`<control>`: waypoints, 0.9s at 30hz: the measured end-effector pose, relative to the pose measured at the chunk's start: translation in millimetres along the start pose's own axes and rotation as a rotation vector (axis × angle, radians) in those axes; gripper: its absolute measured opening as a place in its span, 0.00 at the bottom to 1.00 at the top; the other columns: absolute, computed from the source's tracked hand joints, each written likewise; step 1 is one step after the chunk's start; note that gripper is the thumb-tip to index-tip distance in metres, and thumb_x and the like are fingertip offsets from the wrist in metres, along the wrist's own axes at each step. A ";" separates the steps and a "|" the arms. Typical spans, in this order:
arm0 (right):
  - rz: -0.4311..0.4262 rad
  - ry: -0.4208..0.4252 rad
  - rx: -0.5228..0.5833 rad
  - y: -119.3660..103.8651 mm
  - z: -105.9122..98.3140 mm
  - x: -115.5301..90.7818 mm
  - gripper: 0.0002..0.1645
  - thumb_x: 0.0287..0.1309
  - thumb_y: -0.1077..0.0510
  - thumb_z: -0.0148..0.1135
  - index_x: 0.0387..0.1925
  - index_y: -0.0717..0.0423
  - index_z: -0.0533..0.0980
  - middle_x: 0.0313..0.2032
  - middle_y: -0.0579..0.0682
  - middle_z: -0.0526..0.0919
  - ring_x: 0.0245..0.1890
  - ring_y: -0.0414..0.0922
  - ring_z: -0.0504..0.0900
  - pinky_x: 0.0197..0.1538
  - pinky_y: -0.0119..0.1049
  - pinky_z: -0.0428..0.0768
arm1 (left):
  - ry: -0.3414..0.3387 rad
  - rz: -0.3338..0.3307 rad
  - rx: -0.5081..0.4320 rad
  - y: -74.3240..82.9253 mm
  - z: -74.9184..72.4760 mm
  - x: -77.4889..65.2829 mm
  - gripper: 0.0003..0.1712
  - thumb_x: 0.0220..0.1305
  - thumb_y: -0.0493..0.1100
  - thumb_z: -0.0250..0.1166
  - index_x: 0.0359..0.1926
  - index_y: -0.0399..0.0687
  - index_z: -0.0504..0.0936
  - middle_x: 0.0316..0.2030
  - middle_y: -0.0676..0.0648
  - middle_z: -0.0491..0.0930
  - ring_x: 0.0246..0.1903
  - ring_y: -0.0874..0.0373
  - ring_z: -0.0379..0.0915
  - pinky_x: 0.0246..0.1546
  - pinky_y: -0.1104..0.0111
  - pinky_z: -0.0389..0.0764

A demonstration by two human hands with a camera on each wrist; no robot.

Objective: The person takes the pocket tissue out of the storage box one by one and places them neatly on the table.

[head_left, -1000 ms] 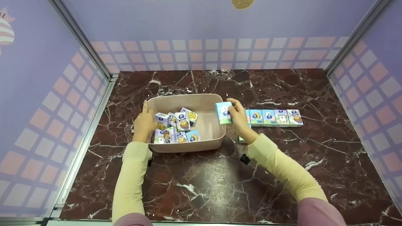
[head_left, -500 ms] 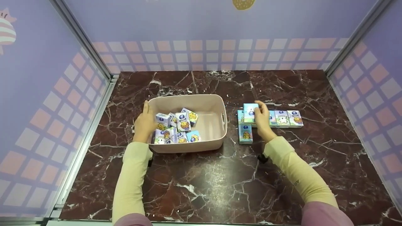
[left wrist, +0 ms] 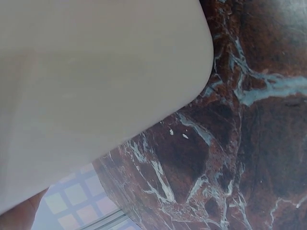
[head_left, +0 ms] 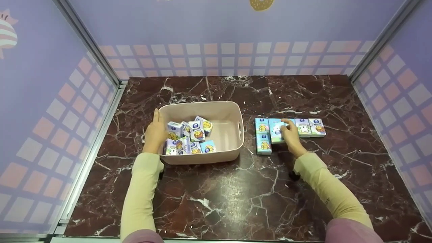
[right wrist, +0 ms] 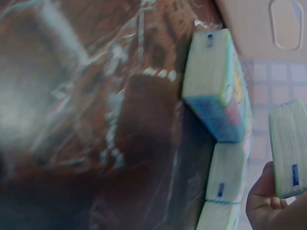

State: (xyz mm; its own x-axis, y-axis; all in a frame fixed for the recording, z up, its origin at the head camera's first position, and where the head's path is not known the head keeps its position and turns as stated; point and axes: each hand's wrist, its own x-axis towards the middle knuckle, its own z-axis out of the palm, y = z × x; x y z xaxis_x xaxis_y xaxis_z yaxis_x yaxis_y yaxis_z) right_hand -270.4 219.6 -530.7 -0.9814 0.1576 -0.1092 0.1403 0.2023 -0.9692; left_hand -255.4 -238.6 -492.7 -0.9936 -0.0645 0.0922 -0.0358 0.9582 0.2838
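A beige plastic bin (head_left: 195, 159) stands left of centre, with several small tissue packs (head_left: 197, 131) jumbled in its left part. My left hand (head_left: 155, 135) rests on the bin's left end, fingers straight; whether the thumb goes over the rim is unclear. My right hand (head_left: 292, 136) pinches a blue tissue pack (head_left: 276, 130) above a row of packs, partly covering them. In the right wrist view the held pack (right wrist: 290, 148) is apart from the packs on the table, thumb against it. One tissue pack (head_left: 264, 145) lies in front of the row's left end.
More packs lie side by side in the row, such as the rightmost pack (head_left: 316, 127). The dark red marble-patterned table (head_left: 216, 202) is bordered by a patterned back wall (head_left: 216, 30) and side panels. A handle slot opens in the bin's right wall.
My right hand has carried the blue tissue pack from the bin's right edge rightward to above the row and lowered it. My left hand has stayed at the bin.
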 end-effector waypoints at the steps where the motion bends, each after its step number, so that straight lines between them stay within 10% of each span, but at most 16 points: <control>1: 0.013 -0.004 -0.004 1.5 -1.6 -0.3 0.23 0.56 0.66 0.41 0.54 0.65 0.64 0.17 0.44 0.65 0.13 0.34 0.61 0.17 0.26 0.61 | 0.001 0.000 0.001 -0.1 0.1 0.1 0.35 0.58 0.37 0.48 0.65 0.31 0.49 0.67 0.37 0.44 0.35 0.35 0.72 0.38 0.49 0.73; 14: 0.218 -0.019 -0.102 15.8 -12.0 -0.3 0.26 0.53 0.66 0.40 0.56 0.66 0.58 0.35 0.52 0.65 0.16 0.35 0.63 0.21 0.28 0.65 | -0.002 0.005 0.011 -0.4 0.6 -0.4 0.36 0.57 0.37 0.49 0.65 0.31 0.49 0.67 0.37 0.45 0.35 0.35 0.72 0.38 0.49 0.73; 27: 0.234 -0.062 -0.137 22.2 -11.9 -4.5 0.24 0.53 0.68 0.38 0.54 0.70 0.57 0.39 0.56 0.64 0.19 0.37 0.63 0.24 0.28 0.65 | 0.004 0.010 0.016 1.1 -2.0 -1.9 0.37 0.54 0.36 0.50 0.65 0.31 0.49 0.66 0.36 0.45 0.34 0.36 0.72 0.37 0.50 0.73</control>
State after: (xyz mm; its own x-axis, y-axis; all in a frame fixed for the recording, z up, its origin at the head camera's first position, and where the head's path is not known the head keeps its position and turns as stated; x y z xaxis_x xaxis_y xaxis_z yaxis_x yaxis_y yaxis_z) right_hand -261.4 235.0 -549.1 -0.9258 0.1567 -0.3440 0.3764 0.2969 -0.8776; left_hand -253.4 -238.0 -490.7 -0.9935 -0.0563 0.0987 -0.0280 0.9631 0.2676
